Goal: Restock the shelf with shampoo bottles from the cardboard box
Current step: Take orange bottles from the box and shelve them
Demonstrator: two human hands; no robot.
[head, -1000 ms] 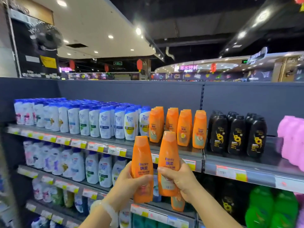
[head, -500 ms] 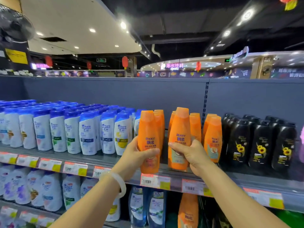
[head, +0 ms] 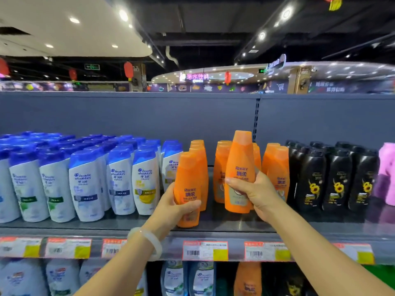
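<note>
Since half a second ago both hands have carried their orange bottles forward onto the top shelf; the left one now stands at the shelf's near edge, where earlier it overhung the price rail.

Shelf [head: 235, 226]: grey metal board with a grey back panel behind it; price tags [head: 205, 250] run along its near rail.

White-and-blue bottles [head: 89, 184]: dense block filling the left half of the shelf, several rows deep.

Black bottles [head: 333, 178]: sunflower labels, upright, right of the orange group. Pink bottle [head: 388, 174] at the far right edge, blurred.

Orange stock [head: 222, 167]: upright rows in the middle of the shelf, between the white and the black bottles.

Left-hand bottle [head: 188, 189]: orange, upright, base at the shelf's near edge, just in front of the leftmost orange row.

Right-hand bottle [head: 240, 171]: orange, upright, ahead of the middle orange rows; whether its base touches the board I cannot tell.

Left hand [head: 177, 208]: fingers and thumb wrapped round the lower body of its bottle. Pale bangle [head: 149, 240] on that wrist.

Right hand [head: 254, 191]: grips its bottle at mid-body, thumb across the label.

Lower shelf: more white and orange bottles, partly visible.
</note>
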